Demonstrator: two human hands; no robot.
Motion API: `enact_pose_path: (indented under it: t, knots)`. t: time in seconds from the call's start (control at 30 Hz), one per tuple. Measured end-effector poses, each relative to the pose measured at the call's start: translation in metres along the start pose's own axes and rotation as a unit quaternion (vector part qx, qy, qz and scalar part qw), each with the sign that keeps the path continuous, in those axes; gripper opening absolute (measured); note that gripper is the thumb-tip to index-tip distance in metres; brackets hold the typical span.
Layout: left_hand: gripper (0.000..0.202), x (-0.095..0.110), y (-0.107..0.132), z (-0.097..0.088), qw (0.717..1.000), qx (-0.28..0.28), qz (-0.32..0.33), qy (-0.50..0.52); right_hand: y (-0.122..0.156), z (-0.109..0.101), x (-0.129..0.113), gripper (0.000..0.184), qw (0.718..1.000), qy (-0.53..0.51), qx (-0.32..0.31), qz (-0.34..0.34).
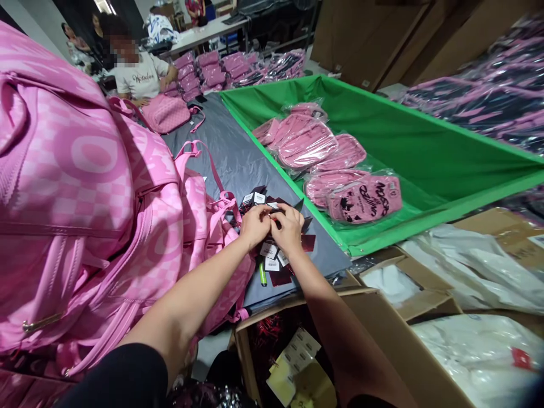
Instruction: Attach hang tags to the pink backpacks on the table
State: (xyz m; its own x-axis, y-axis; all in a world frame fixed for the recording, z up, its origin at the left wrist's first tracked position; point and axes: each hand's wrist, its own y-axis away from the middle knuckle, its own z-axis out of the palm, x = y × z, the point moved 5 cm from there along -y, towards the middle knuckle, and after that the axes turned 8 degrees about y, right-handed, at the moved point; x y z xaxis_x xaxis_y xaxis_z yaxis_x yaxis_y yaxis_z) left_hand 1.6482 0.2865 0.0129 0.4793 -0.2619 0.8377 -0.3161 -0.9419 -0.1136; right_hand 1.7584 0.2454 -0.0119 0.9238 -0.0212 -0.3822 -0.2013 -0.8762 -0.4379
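Observation:
My left hand (pixel 255 228) and my right hand (pixel 289 231) meet above a pile of hang tags, fingertips pinched close together. A dark edge shows between the fingers, but most of what they hold is hidden. Around and under my hands lie dark red and black hang tags (pixel 308 243), and several white barcode labels (pixel 272 264) show among them. A bright green stick-like item (pixel 262 274) rests by the near side of the pile. Just left of my left hand, pink backpacks (pixel 157 226) stand crowded together, their straps reaching toward the tags.
A green fabric-walled bin (pixel 382 124) on the right holds pink bags in clear plastic (pixel 306 141). Below my arms is an open cardboard box (pixel 357 323) with cards inside. Across the grey tabletop (pixel 204 133), a person (pixel 142 73) sits by a pink bag (pixel 166 113).

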Motion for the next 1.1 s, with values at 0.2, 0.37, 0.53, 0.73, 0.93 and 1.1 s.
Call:
enact_pose_path:
  t: [0.2,0.37,0.53,0.73,0.93,1.1]
  knots:
    - [0.016,-0.016,0.011,0.000,0.984,0.074,-0.087,0.138,0.010,0.013,-0.006,0.024,0.997,-0.067,-0.040,0.000]
    - [0.016,0.007,0.007,-0.028,0.958,0.211,-0.021,0.194,0.019,0.010,0.006,0.049,0.995,-0.089,-0.008,0.053]
    - [0.014,0.027,0.007,-0.051,0.958,0.246,0.025,0.143,0.016,-0.025,0.011,0.047,0.978,-0.156,0.118,0.077]
    - [0.010,-0.014,0.011,-0.042,0.948,0.163,-0.149,0.230,0.019,-0.044,0.009,0.030,0.978,-0.112,0.120,0.126]
    - [0.017,-0.022,0.008,-0.029,0.921,0.139,-0.189,0.310,0.024,-0.052,-0.002,0.028,0.990,-0.047,0.078,0.103]
    - [0.005,-0.015,0.037,-0.002,0.906,0.031,-0.230,0.354,0.028,-0.042,0.009,0.028,0.989,-0.073,-0.012,0.131]
